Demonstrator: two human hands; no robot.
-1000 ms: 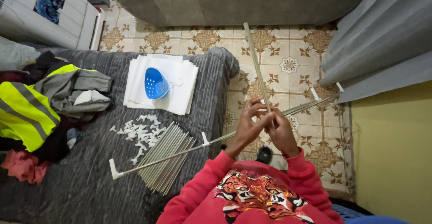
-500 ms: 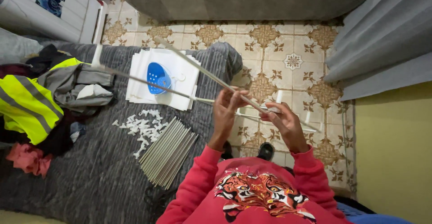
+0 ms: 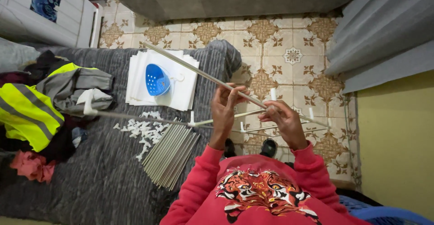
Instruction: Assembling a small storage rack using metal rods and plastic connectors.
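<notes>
While I look down from the head camera, my left hand (image 3: 224, 109) and right hand (image 3: 284, 118) are raised side by side but apart, over the tiled floor (image 3: 289, 53) beside the grey ribbed bed cover (image 3: 90, 175). Both are closed on a thin grey metal rod (image 3: 199, 73) that slants up toward the cover's far edge. Under the hands hangs a frame of similar rods with white plastic connectors (image 3: 190, 121), one arm reaching left across the cover. A bundle of loose grey rods (image 3: 169, 155) lies near the cover's right edge, beside a scatter of small white plastic connectors (image 3: 142, 132). Farther off sits a blue plastic strainer (image 3: 157, 80) on a stack of white sheets (image 3: 185, 91).
</notes>
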